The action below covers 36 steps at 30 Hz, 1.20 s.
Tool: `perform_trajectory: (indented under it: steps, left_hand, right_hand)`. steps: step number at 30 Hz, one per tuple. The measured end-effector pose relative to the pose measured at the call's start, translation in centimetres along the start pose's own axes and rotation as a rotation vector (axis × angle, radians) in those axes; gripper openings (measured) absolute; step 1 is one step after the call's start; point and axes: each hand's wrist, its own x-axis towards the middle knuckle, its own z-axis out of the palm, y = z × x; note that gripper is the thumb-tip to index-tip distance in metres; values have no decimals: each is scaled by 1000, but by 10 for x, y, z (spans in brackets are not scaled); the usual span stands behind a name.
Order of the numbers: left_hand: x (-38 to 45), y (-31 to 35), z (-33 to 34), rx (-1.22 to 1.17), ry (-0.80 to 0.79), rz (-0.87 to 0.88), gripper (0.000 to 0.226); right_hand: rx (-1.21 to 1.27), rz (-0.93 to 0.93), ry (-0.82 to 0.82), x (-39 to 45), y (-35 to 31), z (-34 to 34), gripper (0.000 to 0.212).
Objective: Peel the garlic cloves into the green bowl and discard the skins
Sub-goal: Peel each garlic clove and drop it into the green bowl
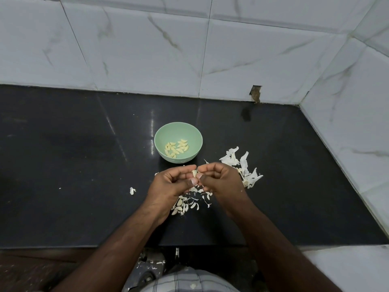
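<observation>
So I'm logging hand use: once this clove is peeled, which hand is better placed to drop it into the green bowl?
Probably the left hand: it pinches the clove too, and sits almost directly below the green bowl; the right hand lies further right, by the skins.

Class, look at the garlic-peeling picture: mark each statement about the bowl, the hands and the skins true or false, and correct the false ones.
1. The green bowl holds peeled cloves. True.
2. The left hand rests flat on the counter. False: it pinches the garlic clove together with the right hand.
3. The largest skins lie to the right of the hands. True.
4. The bowl stands nearer the person than the hands. False: it stands beyond them, towards the wall.
5. The skins are all in the bowl. False: they lie on the black counter.
</observation>
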Motion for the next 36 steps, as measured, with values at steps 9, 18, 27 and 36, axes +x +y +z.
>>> perform_trajectory:
  steps: [9, 18, 27, 36]
  left_hand:
    - [0, -2, -2, 2, -2, 9, 33]
    - [3, -6, -5, -24, 38, -29, 25]
    - [6, -8, -8, -9, 54, -40, 17]
    - [7, -9, -8, -70, 71, -56, 14]
  right_hand:
    - [-157, -95, -21, 1, -1, -1, 24]
    - [-429, -170, 52, 5, 4, -5, 29]
    - [-488, -226, -13, 12, 9, -13, 11]
    - [-493, -197, 35, 16, 15, -15, 19]
